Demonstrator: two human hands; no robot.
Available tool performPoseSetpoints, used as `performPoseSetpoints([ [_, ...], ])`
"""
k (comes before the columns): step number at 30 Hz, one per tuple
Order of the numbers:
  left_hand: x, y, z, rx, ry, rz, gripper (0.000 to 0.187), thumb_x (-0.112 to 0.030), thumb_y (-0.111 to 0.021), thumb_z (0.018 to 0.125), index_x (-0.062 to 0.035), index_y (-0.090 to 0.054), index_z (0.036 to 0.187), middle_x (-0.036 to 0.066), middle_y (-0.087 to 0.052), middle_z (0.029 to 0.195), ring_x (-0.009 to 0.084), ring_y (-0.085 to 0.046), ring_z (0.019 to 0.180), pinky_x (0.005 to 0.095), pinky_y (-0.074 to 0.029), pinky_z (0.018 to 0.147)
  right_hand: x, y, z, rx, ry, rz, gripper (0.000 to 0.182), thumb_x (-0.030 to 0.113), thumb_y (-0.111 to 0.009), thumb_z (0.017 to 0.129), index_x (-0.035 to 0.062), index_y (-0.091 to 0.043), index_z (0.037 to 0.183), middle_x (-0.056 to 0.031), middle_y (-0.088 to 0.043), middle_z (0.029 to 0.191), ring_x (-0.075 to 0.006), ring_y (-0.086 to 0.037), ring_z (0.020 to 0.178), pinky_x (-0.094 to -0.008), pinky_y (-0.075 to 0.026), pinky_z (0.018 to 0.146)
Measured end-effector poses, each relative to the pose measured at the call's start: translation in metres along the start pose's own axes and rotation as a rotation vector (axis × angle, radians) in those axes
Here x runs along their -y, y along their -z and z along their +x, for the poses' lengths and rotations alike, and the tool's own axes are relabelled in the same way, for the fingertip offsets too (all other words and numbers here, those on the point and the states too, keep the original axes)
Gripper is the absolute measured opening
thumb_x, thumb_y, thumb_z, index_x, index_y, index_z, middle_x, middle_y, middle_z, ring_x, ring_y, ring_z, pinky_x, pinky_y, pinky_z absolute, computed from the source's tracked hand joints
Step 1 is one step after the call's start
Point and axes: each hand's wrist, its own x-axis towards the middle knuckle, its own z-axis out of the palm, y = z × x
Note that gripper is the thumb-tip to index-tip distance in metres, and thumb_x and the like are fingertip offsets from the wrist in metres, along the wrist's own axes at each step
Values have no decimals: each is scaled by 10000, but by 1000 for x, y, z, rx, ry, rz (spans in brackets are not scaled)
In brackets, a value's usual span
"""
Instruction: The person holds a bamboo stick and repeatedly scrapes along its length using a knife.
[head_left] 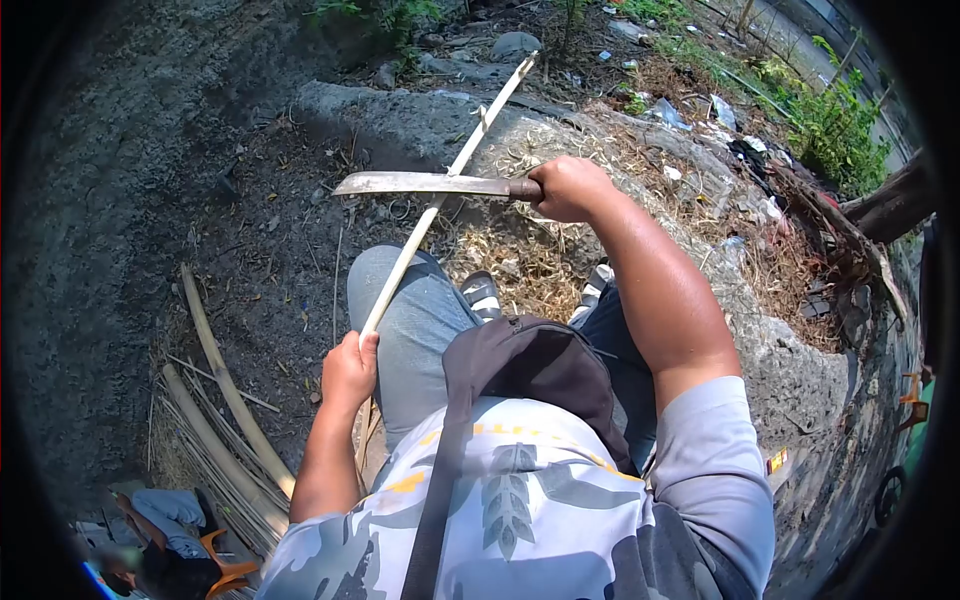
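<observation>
A long, pale bamboo strip [410, 250] slants up and away across my left thigh. My left hand [349, 368] is closed around its near end. In my right hand [572, 189] is the dark handle of a machete [420, 183], held out to the right of the strip. The machete's blade lies crosswise over the strip, near its middle, and points left. A small curl of shaving [484, 116] stands up from the strip beyond the blade.
Bamboo poles and thin strips [225, 450] lie at the left. Shavings [520, 260] litter the ground around my sandals [481, 295]. A stone slab [380, 115] lies ahead. Another person [165, 540] sits at the lower left. A dark log [890, 200] is at the right.
</observation>
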Motion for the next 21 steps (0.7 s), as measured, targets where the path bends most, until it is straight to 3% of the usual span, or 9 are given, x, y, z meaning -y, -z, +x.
performPoseSetpoints([
  [2, -1, 1, 3, -1, -3, 8, 502, -473, -549, 1067, -29, -539, 832, 257, -641, 724, 516, -634, 725, 577, -472, 620, 7, -3, 1, 13, 26, -25, 275, 218, -709, 801, 174, -771, 1066, -129, -767, 1062, -335, -739, 1008, -458, -600, 885],
  [3, -3, 3, 3, 5, -2, 17, 503, -473, -549, 1067, -29, -538, 830, 256, -641, 723, 515, -634, 723, 576, -472, 619, 8, -9, 2, -39, 90, -15, 182, 277, -701, 815, 184, -758, 961, -121, -760, 904, -354, -738, 899, -489, -583, 829],
  [7, 0, 0, 3, 3, -5, 6, 504, -468, -556, 1065, -28, -535, 818, 256, -633, 712, 511, -630, 708, 570, -472, 612, 21, -22, 8, -169, 225, -146, 179, 284, -715, 799, 127, -729, 885, -115, -740, 826, -340, -741, 859, -486, -585, 795],
  [10, 4, -5, 0, -50, -32, -35, 505, -466, -559, 1065, -29, -534, 812, 254, -621, 691, 512, -622, 688, 566, -470, 604, 11, -7, 6, -133, 67, -151, 207, 181, -714, 783, 179, -787, 976, -105, -778, 943, -305, -758, 940, -437, -601, 848],
  [12, 4, -4, 1, -30, -31, -22, 502, -462, -561, 1065, -30, -534, 811, 255, -619, 685, 513, -622, 683, 564, -470, 599, -15, -14, 18, -1, -88, 44, 252, 193, -696, 803, 169, -776, 1041, -129, -770, 1029, -323, -743, 992, -456, -593, 891],
  [17, 2, 0, 4, -5, -19, -1, 500, -464, -558, 1066, -33, -538, 815, 256, -627, 690, 512, -631, 690, 568, -471, 597, -3, -3, 7, -25, -74, -68, 274, 212, -695, 824, 167, -767, 1084, -137, -765, 1055, -337, -739, 1007, -470, -591, 900],
  [21, 1, -2, 1, -14, -14, -17, 504, -477, -552, 1066, -35, -547, 823, 257, -636, 703, 513, -637, 704, 575, -473, 604, 5, 1, -4, -66, -4, -27, 209, 238, -719, 802, 181, -753, 1001, -133, -758, 947, -364, -733, 937, -488, -593, 824],
])
